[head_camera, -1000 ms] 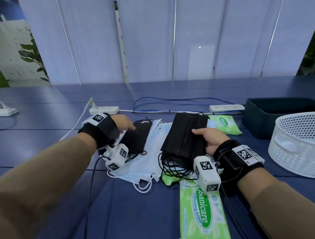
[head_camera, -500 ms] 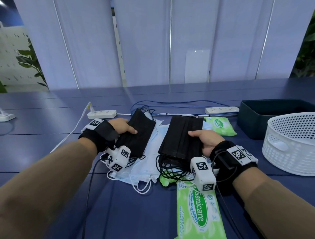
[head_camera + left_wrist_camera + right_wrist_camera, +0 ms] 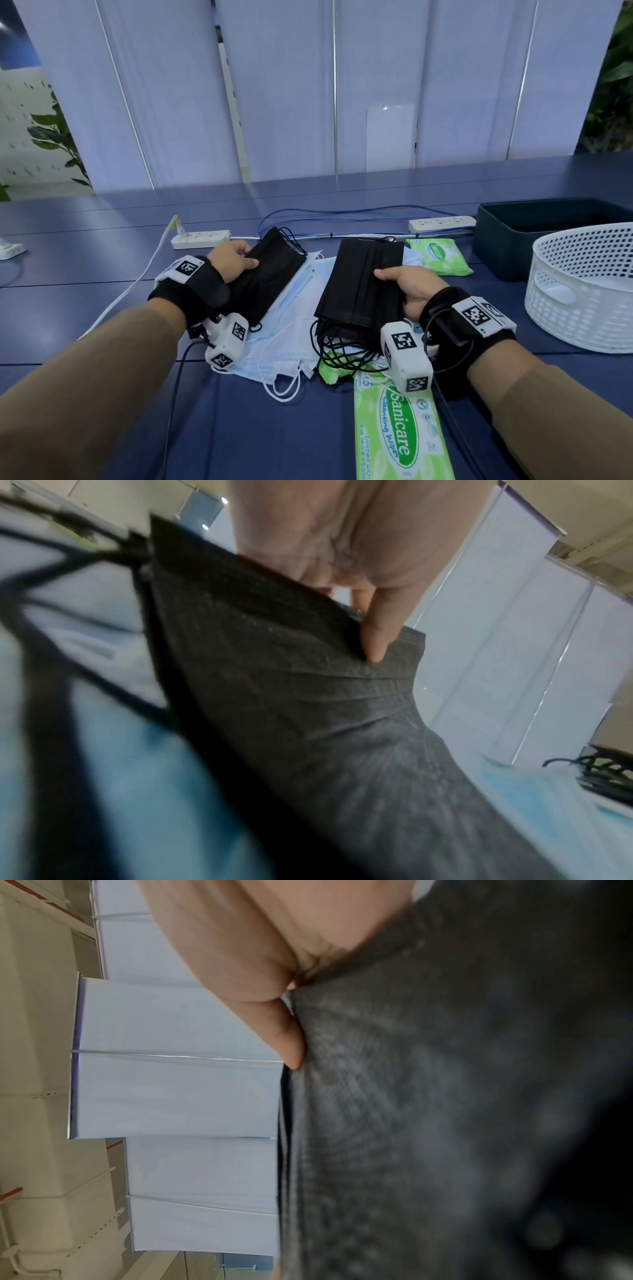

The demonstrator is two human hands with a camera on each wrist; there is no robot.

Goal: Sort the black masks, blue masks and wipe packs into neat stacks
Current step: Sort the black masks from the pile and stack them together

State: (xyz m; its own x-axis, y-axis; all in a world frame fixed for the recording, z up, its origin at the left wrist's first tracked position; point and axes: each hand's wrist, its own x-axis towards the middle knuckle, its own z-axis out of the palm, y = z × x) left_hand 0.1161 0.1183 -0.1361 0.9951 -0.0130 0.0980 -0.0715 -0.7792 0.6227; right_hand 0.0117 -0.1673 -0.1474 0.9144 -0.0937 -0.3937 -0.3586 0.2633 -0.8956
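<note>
My left hand [image 3: 236, 262] pinches a single black mask [image 3: 270, 277] by its left edge, lifted off the pile; the left wrist view shows the thumb on top of the black mask [image 3: 291, 696]. My right hand [image 3: 407, 286] grips a thick stack of black masks [image 3: 359, 284] by its right side, ear loops dangling below; in the right wrist view the thumb presses that stack [image 3: 428, 1123]. Blue masks [image 3: 291, 325] lie spread under both. A green wipe pack [image 3: 397, 431] lies near the front, a smaller wipe pack [image 3: 438, 257] behind the stack.
A white perforated basket [image 3: 582, 291] and a dark green bin [image 3: 548, 236] stand at the right. Two power strips [image 3: 200, 238] [image 3: 442, 224] and blue cables [image 3: 325, 219] run along the back. A third green pack's corner [image 3: 330, 371] pokes out under the loops.
My left hand has taken hold of the single black mask and lifted it off the blue masks, tilting it away. The right hand keeps its grip on the black stack.
</note>
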